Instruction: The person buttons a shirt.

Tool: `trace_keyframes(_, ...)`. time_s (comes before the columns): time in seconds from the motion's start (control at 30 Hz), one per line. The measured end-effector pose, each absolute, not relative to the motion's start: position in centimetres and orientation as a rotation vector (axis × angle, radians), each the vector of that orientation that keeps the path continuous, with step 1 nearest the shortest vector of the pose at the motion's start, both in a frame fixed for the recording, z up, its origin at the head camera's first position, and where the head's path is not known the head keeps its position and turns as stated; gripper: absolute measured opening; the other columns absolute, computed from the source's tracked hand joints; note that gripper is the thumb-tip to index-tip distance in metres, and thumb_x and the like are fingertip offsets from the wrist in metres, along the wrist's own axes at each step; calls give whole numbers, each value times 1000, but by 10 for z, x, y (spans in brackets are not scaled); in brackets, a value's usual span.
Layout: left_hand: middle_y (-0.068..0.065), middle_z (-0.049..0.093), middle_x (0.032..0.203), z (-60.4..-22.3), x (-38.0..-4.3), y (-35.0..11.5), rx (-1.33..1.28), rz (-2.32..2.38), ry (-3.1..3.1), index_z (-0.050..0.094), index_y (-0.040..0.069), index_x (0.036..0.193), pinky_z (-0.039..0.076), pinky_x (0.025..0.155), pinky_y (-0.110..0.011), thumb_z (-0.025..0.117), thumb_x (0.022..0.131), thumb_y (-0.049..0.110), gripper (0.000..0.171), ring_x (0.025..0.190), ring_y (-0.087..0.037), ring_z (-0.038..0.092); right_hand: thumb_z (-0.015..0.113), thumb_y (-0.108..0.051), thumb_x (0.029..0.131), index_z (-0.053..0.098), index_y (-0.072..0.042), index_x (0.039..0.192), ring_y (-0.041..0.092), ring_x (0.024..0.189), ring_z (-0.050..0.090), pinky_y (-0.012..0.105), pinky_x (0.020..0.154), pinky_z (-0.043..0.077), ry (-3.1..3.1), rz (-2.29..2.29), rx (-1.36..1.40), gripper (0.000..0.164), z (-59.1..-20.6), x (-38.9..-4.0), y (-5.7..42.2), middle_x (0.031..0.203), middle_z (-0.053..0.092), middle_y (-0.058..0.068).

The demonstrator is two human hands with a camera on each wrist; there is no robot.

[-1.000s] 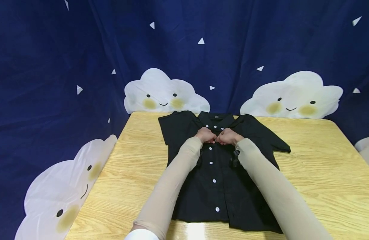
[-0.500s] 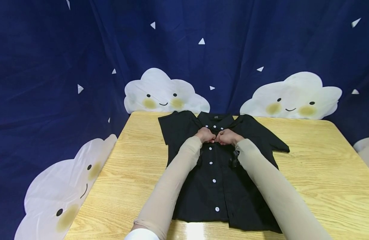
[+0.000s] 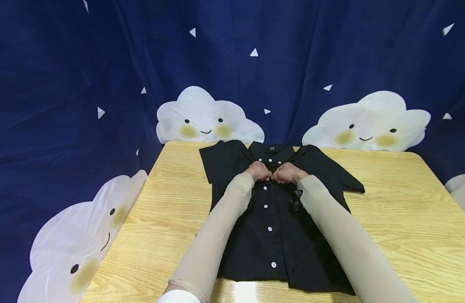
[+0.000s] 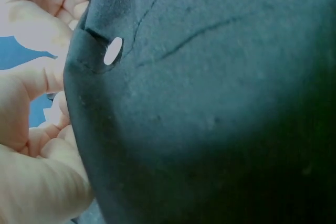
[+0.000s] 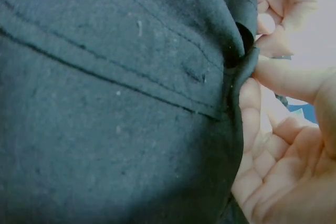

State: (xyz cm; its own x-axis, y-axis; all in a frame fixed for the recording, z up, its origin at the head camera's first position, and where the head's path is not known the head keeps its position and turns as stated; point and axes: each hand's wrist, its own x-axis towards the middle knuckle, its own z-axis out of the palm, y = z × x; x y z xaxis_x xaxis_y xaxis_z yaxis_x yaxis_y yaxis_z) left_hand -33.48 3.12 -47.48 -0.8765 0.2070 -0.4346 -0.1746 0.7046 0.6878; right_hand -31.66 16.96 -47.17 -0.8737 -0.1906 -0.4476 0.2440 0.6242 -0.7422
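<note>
Black short-sleeved shirt (image 3: 276,219), laid face up on the counter (image 3: 406,198), with its collar (image 3: 260,150) at the far edge. Pinched below the collar by left hand (image 3: 258,171) and right hand (image 3: 288,173), both grasping cloth at the front opening, close together. Partly covered by two beige-sleeved forearms (image 3: 223,235) and, near the right wrist, by a small black device (image 3: 296,203). Just beyond the counter, closing off the far side: dark blue curtain (image 3: 217,63) printed with white smiling clouds (image 3: 206,111). To either side, pale wood grain running well past the shirt towards rounded far corners. Matte cloth, stitched seams, round white buttons (image 3: 270,229) in a row.
</note>
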Motion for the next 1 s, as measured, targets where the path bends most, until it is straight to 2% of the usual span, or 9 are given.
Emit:
trace_keyframes(0.23, 0, 53, 51, -479, -335, 28, 29, 1186, 2350, 49, 10, 58, 37, 42, -18, 59, 75, 0, 23, 43, -8, 48, 51, -9, 86, 59, 5, 94, 12, 66, 54, 23, 61, 45, 2304, -1191, 55, 18, -472, -319, 168, 76, 55, 5)
trace_keyframes(0.43, 0, 51, 53, -480, -332, 28, 36, 1271, 2340, 45, 9, 65, 39, 43, -18, 59, 76, -1, 21, 46, -8, 51, 46, -8, 88, 54, 0, 76, 12, 61, 50, 23, 58, 43, 2304, -1091, -20, 16, -468, -320, 166, 69, 50, 4)
trace_keyframes(0.53, -1, 50, 53, -480, -331, 28, 64, 1302, 2336, 45, 8, 66, 40, 44, -18, 60, 76, -2, 21, 47, -8, 51, 44, -8, 88, 51, -1, 73, 12, 58, 49, 23, 56, 42, 2304, -1061, -47, 18, -466, -319, 167, 66, 49, 4)
trace_keyframes(1.0, -2, 53, 58, -480, -326, 24, 87, 1340, 2360, 49, 6, 73, 45, 50, -18, 62, 76, -1, 15, 49, -7, 54, 41, -8, 90, 51, 2, 85, 14, 68, 51, 24, 64, 45, 2231, -1124, -62, 14, -461, -316, 169, 81, 49, 8)
